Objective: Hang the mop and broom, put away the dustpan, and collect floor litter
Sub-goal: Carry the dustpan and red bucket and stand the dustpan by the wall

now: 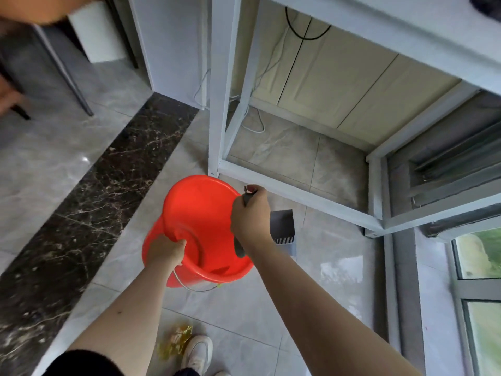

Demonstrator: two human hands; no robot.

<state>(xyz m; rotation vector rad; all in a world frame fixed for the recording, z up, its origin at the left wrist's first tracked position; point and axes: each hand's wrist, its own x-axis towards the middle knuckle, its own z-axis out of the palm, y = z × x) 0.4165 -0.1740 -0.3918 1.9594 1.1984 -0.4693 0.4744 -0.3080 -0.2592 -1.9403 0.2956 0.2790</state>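
Observation:
A red plastic bucket hangs tilted above the floor, and my left hand grips its near rim. My right hand is closed around the dark grey handle of the dustpan. The dustpan's dark pan with a comb edge points down at the floor to the right of the bucket. A crumpled yellow wrapper lies on the tiles by my white shoe. No mop or broom is in view.
A white metal table frame stands just beyond the bucket, with cables trailing under it. A dark marble strip crosses the grey tiles at left. A window frame runs along the right. Chair legs stand far left.

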